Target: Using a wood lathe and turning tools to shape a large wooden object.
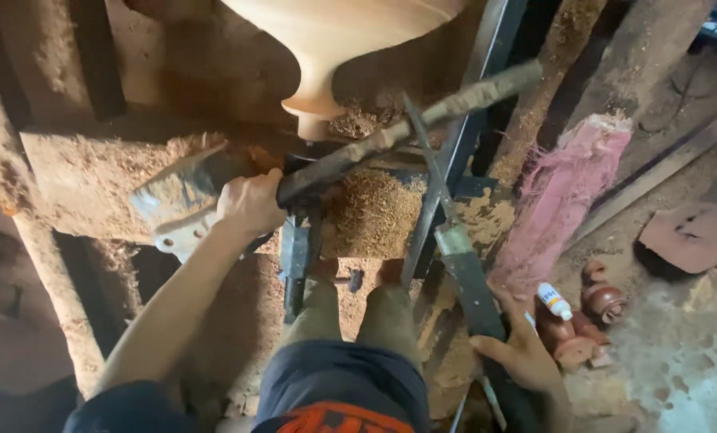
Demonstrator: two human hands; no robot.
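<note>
the left hand [250,202] wraps its fingers tight around a long bar [399,132] angling toward 2 o'clock, bracing it under the pale turned wood piece [334,48]. at 5 o'clock, the right hand [523,353] grips a flat chisel [455,240], steadying its handle end low.

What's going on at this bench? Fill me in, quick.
A person works at a wood lathe thick with sawdust. The left hand grips a long turning tool laid across the rest beneath a pale turned wooden piece. The right hand holds a flat dark metal tool low beside the legs. A small glue bottle lies nearby.
</note>
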